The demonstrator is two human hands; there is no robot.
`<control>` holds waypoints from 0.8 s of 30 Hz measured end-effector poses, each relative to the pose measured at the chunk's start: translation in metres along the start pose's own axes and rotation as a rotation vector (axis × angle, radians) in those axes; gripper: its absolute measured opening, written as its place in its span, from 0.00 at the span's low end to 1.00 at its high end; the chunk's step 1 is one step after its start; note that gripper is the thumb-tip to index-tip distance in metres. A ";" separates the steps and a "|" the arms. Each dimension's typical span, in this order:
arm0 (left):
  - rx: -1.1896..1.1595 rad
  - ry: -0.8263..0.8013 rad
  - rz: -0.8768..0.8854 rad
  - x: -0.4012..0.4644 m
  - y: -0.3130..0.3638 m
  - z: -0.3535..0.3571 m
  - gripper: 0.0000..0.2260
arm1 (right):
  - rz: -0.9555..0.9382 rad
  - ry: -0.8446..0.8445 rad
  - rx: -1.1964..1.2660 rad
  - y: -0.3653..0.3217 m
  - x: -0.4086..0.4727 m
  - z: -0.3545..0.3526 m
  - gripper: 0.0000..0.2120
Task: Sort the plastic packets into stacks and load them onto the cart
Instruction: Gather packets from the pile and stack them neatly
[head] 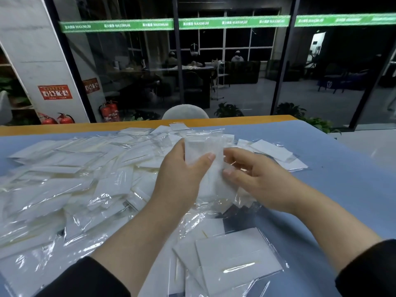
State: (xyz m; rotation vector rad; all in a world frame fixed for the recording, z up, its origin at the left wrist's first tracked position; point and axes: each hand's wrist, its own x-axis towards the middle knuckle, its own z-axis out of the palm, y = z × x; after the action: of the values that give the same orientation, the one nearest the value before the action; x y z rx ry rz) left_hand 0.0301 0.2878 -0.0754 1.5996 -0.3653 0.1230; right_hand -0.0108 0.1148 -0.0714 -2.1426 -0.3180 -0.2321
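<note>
A slim stack of clear, glossy plastic packets with white card inserts (203, 159) is held upright above the blue tabletop (342, 179) — left hand (182, 174) gripping it, thumb across its front, right hand (252, 176) pinching its edge. Crinkled loose packets (70, 174) sprawl around — flat, rectangular, shiny.

Packet heap (64, 189) cut off left.

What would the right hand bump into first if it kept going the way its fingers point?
The right hand points leftward, and its fingertips already touch the held plastic packet. Just beyond that is the left hand, gripping the same packet, though depth is hard to judge.
</note>
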 end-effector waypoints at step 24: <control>0.139 0.116 -0.046 0.006 -0.009 -0.001 0.16 | 0.134 0.067 -0.274 0.007 0.001 0.004 0.11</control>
State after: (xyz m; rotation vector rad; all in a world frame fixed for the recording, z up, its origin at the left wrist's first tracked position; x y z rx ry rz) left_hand 0.0389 0.2880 -0.0818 1.7285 -0.2341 0.2090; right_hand -0.0079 0.1141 -0.0788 -2.4095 -0.1070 -0.2834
